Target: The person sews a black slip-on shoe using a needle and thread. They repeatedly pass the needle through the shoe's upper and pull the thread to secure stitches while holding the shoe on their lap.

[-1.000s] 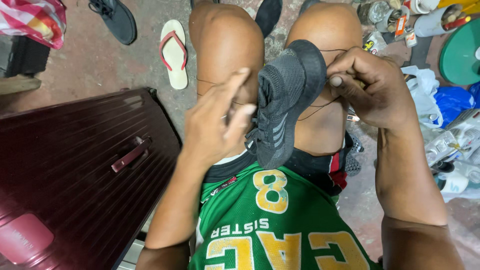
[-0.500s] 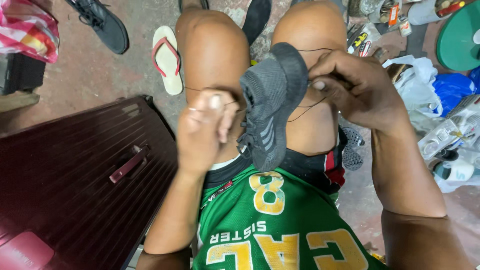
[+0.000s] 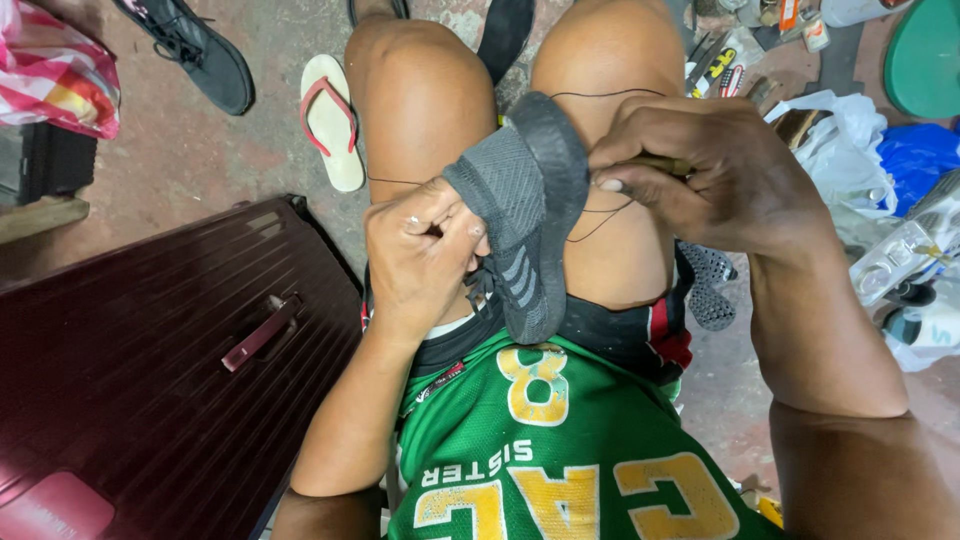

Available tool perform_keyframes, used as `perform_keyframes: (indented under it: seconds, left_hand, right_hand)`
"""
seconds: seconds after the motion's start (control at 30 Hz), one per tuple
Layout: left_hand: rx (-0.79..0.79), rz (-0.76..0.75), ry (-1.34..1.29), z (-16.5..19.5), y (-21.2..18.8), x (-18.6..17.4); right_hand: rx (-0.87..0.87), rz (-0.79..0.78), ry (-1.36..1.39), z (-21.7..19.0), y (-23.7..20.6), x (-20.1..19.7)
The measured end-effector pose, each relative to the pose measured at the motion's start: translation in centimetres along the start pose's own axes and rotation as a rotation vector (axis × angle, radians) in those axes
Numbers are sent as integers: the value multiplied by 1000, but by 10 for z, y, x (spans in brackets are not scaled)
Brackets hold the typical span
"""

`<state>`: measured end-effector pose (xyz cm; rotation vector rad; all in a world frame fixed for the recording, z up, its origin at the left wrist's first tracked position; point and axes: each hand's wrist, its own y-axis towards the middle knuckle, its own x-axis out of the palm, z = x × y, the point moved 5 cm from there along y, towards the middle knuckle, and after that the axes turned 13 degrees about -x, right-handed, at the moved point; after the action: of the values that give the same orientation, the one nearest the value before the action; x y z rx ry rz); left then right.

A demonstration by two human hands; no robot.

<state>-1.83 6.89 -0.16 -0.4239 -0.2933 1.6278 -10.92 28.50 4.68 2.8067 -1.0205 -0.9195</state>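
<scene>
A dark grey knit sports shoe, held over the lap, is gripped by the left hand while thin black thread is drawn through its sole edge by the right hand, closed on a slim tool; a firm pull seems needed.

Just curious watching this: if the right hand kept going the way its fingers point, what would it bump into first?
The right hand points leftward in the picture, straight at the grey shoe its fingers already touch. It would meet the shoe's dark sole edge first, and beyond that probably the left hand, though depth is hard to judge.

shirt: green jersey, yellow lettering | shorts: black, red trim | arms, knees bare
</scene>
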Motion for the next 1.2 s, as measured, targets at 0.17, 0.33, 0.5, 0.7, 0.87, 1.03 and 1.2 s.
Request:
perform_keyframes:
  seconds: [0.17,0.33,0.5,0.7,0.87,1.03,1.2]
  left_hand:
    - [-58,-45,-92,-11,2,5]
    - [-152,-74,-99,-17,5,8]
    - [-143,-100,-105,-15,9,8]
    - [-190,-64,-38,-16,17,7]
    - [-187,-52,-6,-9,17,1]
    - [-123,-54,131,-1,17,-8]
    - [-139,-99,56,-6,23,-13]
  right_hand:
    - [51,-31,-33,1,4,-1]
    - [68,-46,-57,3,3,1]
    - [39,-45,-65,7,4,1]
    - [-14,-7,-39,8,8,5]
    - [-95,12,-282,-9,14,12]
    - [-83,-70,-502,-37,23,11]
    - [-134,-127,-533,-40,41,9]
